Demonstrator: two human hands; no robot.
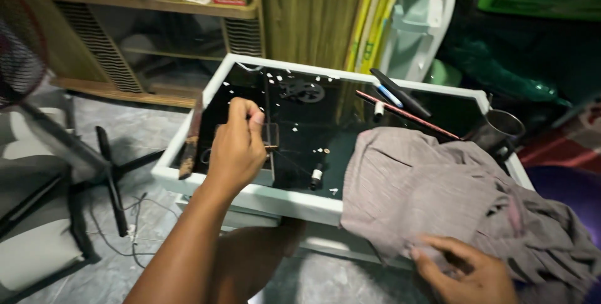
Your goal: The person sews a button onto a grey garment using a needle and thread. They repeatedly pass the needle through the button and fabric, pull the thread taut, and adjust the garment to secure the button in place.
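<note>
Left hand (236, 147) pinched shut, fingertips together over black glass tabletop (294, 122), possibly on something too small to identify. Right hand (466, 273) gripping crumpled grey-pink cloth (432, 185); small spool (317, 175) between both hands.

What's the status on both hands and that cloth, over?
Left hand pinched shut above the glass tabletop, what it grips too small to tell. Right hand grips the grey cloth at its near edge. Marker lies beside the cloth.
</note>
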